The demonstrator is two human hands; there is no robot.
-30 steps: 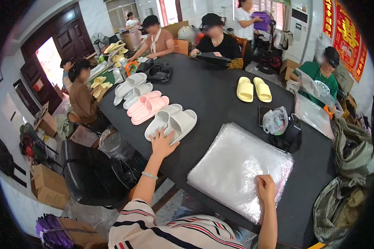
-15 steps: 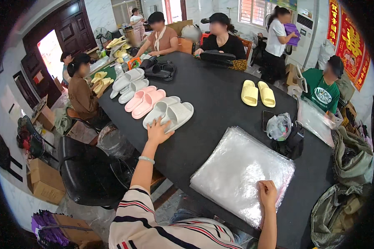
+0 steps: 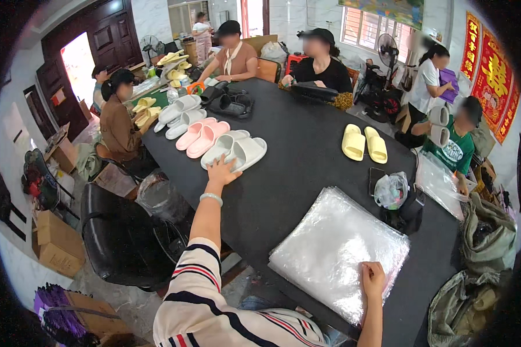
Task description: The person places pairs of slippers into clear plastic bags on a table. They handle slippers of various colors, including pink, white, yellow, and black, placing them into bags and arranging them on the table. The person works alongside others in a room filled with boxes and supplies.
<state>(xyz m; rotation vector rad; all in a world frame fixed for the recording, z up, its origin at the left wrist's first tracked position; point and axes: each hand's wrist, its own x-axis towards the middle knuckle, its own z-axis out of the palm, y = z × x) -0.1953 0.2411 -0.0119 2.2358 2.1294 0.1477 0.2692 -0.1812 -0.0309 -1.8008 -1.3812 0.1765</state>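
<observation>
On the black table (image 3: 295, 144), left of centre, I see pale grey slippers (image 3: 246, 152), the left hand (image 3: 220, 172) covering part of their near ends, fingers spread; I cannot tell whether they grip. My right hand (image 3: 374, 280) curls on glossy clear sheets (image 3: 333, 248), fingertips and hold hard to make out. Yellow characters mark a red banner (image 3: 494, 75); a green shirt (image 3: 458, 144) shows partly covered lettering.

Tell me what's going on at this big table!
The person's left hand touches the near end of a pale grey pair of slippers, and the right hand rests on a stack of clear plastic. Pink slippers sit just beyond the grey ones; a yellow pair lies farther right. At the right, someone in green holds up another pair.
</observation>
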